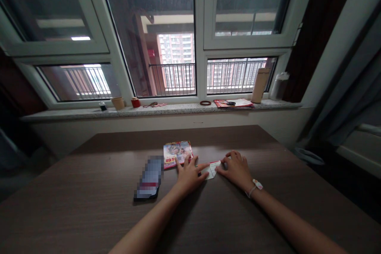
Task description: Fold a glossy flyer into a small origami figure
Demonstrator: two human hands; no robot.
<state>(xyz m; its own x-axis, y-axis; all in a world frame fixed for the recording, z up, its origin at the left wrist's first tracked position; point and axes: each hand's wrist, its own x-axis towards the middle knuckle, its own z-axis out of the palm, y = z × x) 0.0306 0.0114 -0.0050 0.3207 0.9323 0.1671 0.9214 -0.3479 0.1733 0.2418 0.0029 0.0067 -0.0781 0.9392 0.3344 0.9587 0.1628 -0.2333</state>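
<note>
A small folded piece of paper (211,170), white with a red edge and faint print, lies on the table between my hands. My left hand (190,175) rests with fingers spread, its thumb and index finger on the paper's left side. The other fingertips of that hand reach the corner of a colourful printed leaflet (176,151). At the paper's right end, the thumb and bent fingers of my right hand (238,170) pinch its edge. A bracelet (255,185) with a white ornament circles my right wrist.
Left of my left hand lies a phone (150,178), its screen blurred out. On the windowsill (184,109) stand a paper cup (118,103), a red spool (135,102), a ring-shaped bracelet (205,103), scissors (230,103) on red-and-white papers, a tan bottle (260,86) and a pale bottle (279,86).
</note>
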